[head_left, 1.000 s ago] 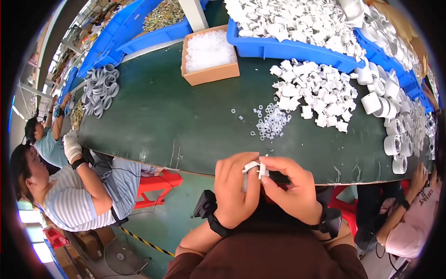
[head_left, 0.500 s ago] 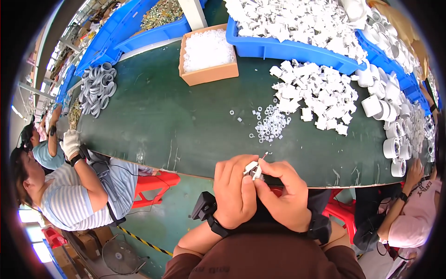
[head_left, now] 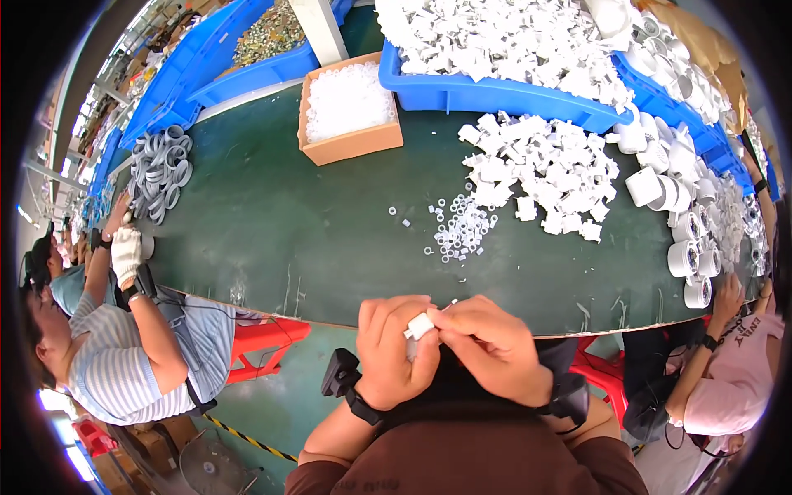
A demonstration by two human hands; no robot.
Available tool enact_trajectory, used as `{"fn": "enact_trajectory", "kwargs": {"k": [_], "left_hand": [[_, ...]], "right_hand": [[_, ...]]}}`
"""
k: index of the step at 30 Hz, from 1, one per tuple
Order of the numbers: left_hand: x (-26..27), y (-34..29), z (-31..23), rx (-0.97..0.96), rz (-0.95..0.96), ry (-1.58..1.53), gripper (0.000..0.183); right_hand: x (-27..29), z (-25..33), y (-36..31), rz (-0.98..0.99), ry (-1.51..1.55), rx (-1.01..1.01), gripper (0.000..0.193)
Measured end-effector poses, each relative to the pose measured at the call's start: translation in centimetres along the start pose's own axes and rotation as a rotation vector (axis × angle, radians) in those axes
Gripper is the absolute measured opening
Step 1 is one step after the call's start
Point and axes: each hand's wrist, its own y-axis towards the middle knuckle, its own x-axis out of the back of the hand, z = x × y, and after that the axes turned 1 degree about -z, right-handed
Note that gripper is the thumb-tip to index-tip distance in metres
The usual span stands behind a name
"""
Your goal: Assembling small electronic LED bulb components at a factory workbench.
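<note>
In front of my body, just off the table's near edge, my left hand [head_left: 396,351] is closed around a small white plastic part [head_left: 419,327], held between thumb and fingers. My right hand [head_left: 495,346] is pinched closed against the right side of that part. A tiny thin tip pokes up above the right fingertips; the rest of what they grip is hidden. Beyond my hands lie a scatter of small translucent rings [head_left: 464,229] and a heap of white plastic parts [head_left: 544,173].
A cardboard box [head_left: 355,148] of translucent pieces and a blue bin [head_left: 503,97] heaped with white parts stand on the green table [head_left: 272,214]. Grey rings [head_left: 161,173] lie at left, white round housings [head_left: 683,257] at right. People sit on both sides, one wearing a white glove [head_left: 127,254].
The white part has turned between my fingers, and its flat white face now shows. My right fingertips have closed in on its side. The whole view has shifted slightly.
</note>
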Motion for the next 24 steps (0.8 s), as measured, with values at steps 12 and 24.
{"fn": "enact_trajectory", "kwargs": {"k": [12,24], "left_hand": [[0.1,1.9,-0.5,-0.025,0.12,0.098,0.031],[-0.1,1.5,-0.5,-0.015,0.115,0.126,0.031]], "right_hand": [[2.4,-3.1,3.3,-0.153,-0.738,-0.11,0.011],[1.9,-0.2,0.2,0.078,0.162,-0.326,0.017]]}}
